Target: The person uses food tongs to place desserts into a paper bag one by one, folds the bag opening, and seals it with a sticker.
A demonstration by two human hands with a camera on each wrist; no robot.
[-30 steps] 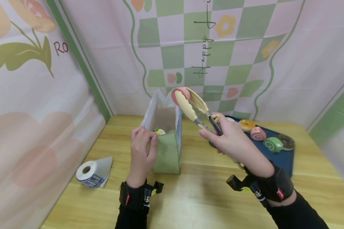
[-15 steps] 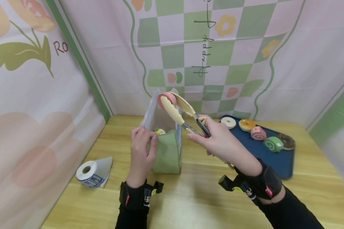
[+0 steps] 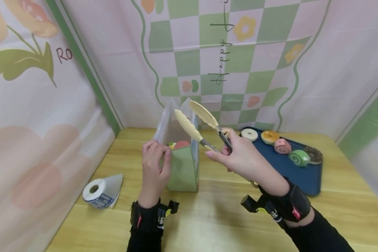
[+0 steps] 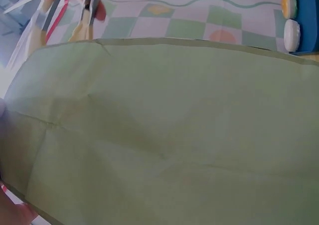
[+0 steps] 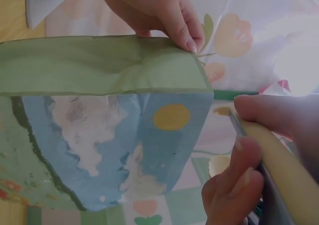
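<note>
Cream-coloured tongs (image 3: 197, 124) hang spread and empty above the mouth of a green paper bag (image 3: 182, 168) that stands upright near the far left part of a wooden table (image 3: 226, 217). The right hand (image 3: 242, 159) curls its fingers round the metal handles of the tongs; the two scalloped tips are apart, with nothing between them. Inside the bag, just below the front rim, a pink round cake (image 3: 181, 144) lies beside a small yellow and green piece that is too hidden to identify. The left hand (image 3: 154, 166) pinches the front left edge of the bag near its top, thumb on the green face; in the right wrist view its fingertips (image 5: 189, 44) fold over the rim, beside the bag's blue side panel with a yellow dot. The left wrist view is almost filled by the bag's green face (image 4: 164, 135), with the tongs' handles (image 4: 65, 15) at the top left.

Toward the far right edge of the table lies a dark blue tray (image 3: 305, 176) holding a white ring doughnut (image 3: 249, 134), an orange-glazed doughnut (image 3: 270, 137), a pink swirl roll (image 3: 282, 146), a green swirl roll (image 3: 299, 158) and a brown doughnut (image 3: 315, 155). Near the left edge rests a roll of white bags (image 3: 99, 191). Printed pastel cloth walls the table on three sides.
</note>
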